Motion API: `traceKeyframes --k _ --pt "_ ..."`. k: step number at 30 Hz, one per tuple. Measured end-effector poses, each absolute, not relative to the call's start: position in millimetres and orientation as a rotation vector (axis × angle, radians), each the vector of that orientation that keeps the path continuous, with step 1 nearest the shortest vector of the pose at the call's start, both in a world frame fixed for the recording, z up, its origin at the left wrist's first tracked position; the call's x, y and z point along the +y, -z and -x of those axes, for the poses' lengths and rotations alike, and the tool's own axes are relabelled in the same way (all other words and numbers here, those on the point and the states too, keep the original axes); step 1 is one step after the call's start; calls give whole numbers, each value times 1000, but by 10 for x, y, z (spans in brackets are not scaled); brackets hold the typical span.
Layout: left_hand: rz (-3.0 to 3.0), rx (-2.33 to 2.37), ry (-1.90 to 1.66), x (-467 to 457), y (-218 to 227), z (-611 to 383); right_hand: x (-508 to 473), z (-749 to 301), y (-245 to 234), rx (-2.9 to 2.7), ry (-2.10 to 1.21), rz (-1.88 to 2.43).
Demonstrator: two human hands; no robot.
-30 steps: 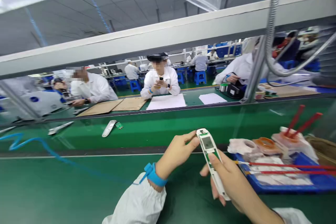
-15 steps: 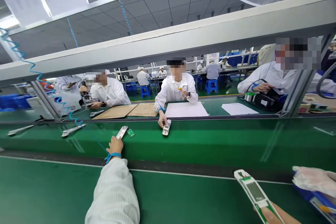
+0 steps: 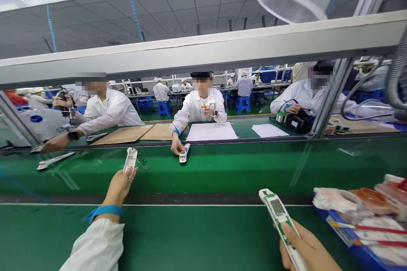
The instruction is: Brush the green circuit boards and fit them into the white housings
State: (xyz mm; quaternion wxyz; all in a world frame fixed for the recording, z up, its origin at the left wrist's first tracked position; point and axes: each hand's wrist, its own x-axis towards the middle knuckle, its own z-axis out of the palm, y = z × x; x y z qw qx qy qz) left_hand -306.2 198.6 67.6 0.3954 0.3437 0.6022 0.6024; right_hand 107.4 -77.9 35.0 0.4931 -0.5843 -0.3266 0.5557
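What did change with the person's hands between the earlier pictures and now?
The left hand took hold of a white casing and lifted it off the green belt toward the person. The right hand still holds the white device; the small green board stays on the belt.

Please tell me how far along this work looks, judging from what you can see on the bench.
It looks partly done, though exact progress is hard to judge. Done: the right hand holds a white housing with a green circuit board seated in it. In hand: the left hand grips an empty-looking white casing. Left: a loose green circuit board and another white casing lie on the green conveyor belt.
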Motion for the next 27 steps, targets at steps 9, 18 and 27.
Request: traceKeyframes --k 9,18,27 --pt "-631 908 -1160 801 -770 1565 -870 -1170 -881 -849 -1298 1070" --pt "-570 774 -1100 1637 -800 -5 -1175 -1475 -1358 -800 -1180 881" --pt "-558 842 -1240 2097 -707 -340 -1118 -1669 -1471 -697 -1164 815"
